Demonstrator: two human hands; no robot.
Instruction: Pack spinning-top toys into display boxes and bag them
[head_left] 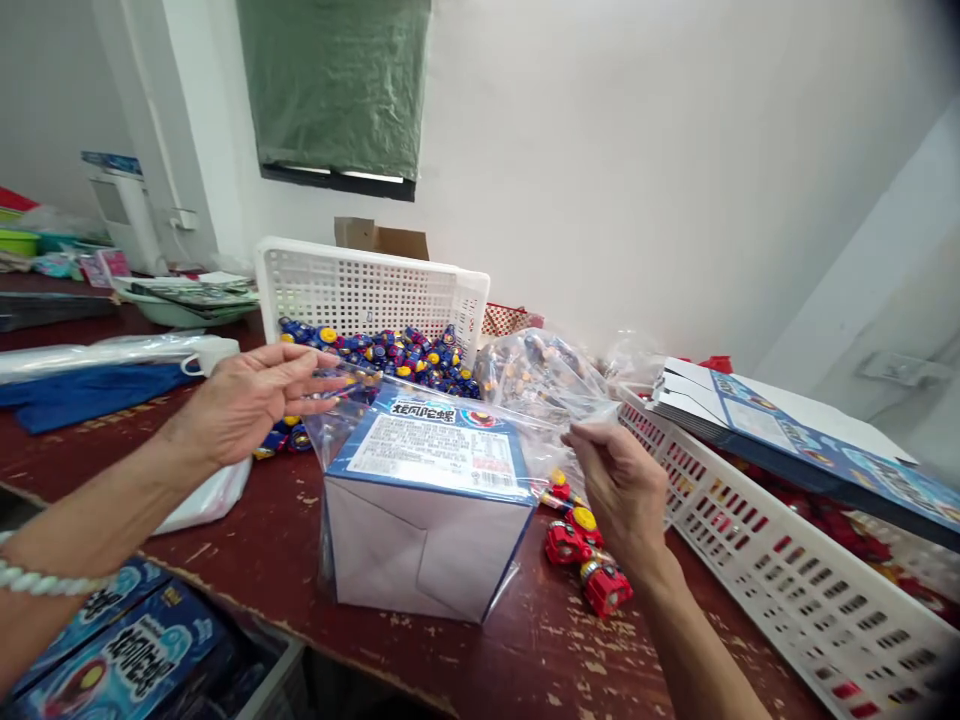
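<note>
A blue and white cardboard box (431,540) stands on the table inside a clear plastic bag (551,425). Dark lettering and a small toy picture are printed on its upper face. At the box's far left corner, my left hand (251,400) pinches the bag's edge between thumb and forefinger, the other fingers stretched out. My right hand (624,490) is closed on the bag's opposite side, drawing the film taut above the box. Several red and yellow toy pieces (589,560) lie on the table between the box and my right wrist.
A tipped white basket (360,285) spills blue toy pieces (405,355) behind the box. Flat printed cartons (810,430) rest across another white basket (750,560) at right. Packed boxes (127,650) sit below the table's front edge. A white mug (214,355) stands at left.
</note>
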